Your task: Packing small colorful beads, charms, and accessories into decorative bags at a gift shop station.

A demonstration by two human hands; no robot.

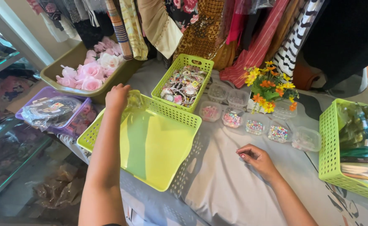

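The fingers of the left hand (117, 97) are hidden behind the far corner of the empty basket (150, 142), where something clear and crinkled is pressed; what it is cannot be made out, nor whether the fingers are closed on it. The right hand (257, 159) is laid loosely curled on the grey cloth (230, 188), well apart from the left, with nothing in it. The right basket (332, 159) is cut off by the frame edge, and its contents are blurred behind glossy wrapping. The hanging clothes (200, 29) are cropped at the top.

Three lime-green plastic baskets with perforated walls are seen: the empty one near the table's left edge, a narrower basket (183, 81) heaped with small trinkets behind it, and the one at the right. Seven small clear tubs (255, 125) are counted, some filled with coloured beads, though one or two are partly hidden by a bunch of orange and yellow flowers (269, 86). One olive tub (67, 67) is filled with pink fabric roses (92, 69). One purple tray (50, 94) holds items in clear bags.
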